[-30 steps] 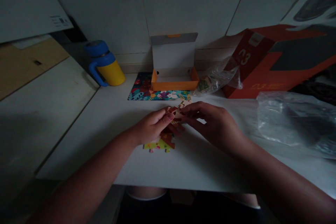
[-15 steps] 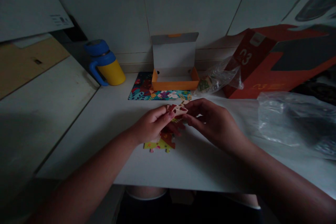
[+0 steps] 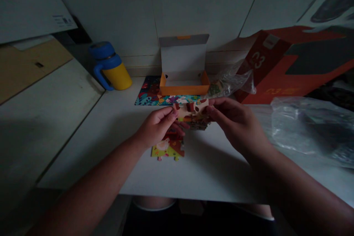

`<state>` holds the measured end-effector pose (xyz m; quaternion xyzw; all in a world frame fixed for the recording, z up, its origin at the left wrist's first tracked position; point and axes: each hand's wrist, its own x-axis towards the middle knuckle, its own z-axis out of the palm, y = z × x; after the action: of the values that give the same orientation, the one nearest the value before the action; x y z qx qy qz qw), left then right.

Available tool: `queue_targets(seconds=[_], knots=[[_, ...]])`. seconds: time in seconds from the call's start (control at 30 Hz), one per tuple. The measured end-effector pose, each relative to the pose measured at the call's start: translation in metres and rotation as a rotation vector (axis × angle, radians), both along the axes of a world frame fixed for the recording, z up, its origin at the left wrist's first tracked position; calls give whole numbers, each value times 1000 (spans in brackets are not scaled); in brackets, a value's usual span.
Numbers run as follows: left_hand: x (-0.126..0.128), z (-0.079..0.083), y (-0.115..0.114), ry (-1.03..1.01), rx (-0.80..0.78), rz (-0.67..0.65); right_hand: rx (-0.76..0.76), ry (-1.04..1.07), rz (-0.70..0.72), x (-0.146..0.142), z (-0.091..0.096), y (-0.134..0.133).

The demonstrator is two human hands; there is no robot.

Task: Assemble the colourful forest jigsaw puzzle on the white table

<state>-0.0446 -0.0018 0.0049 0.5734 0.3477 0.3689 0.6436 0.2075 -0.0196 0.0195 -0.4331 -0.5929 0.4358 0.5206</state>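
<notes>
Both my hands hold up a strip of joined puzzle pieces, pale with red-brown patches, a little above the white table. My left hand pinches its left end and my right hand pinches its right end. More loose pieces lie on the table under the strip. A yellow and red joined patch of puzzle lies flat below my left hand.
An open orange box with a raised white lid stands at the back on a colourful puzzle sheet. A yellow and blue bottle lies at back left. Clear plastic bags and a red carton fill the right.
Both hands have risen and moved slightly away from me, lifting the strip of joined pieces off the table; the right hand has shifted to the right end of it.
</notes>
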Motion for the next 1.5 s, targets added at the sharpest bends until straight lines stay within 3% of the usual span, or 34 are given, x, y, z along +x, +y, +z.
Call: queue_targets(seconds=[0.13,0.43,0.7,0.97,1.17,1.37,1.5], knots=[[-1,0,2,9,21,37,-29,80,26,8,2,6],[-1,-2,0,41,-28,-71,57,-299,91,15,13,7],[-2,-5,-2,19,-51,-156,140,-528,-7,14,6,6],[0,-2,-6,12,-149,-253,165,-523,-50,8,5,2],[4,-3,-11,91,-122,-358,206,-490,38,-1,6,-3],[11,-7,-16,98,-204,-339,278,-519,159,-5,7,-5],[12,-4,-18,96,-237,-294,278,-526,142,-5,7,-6]])
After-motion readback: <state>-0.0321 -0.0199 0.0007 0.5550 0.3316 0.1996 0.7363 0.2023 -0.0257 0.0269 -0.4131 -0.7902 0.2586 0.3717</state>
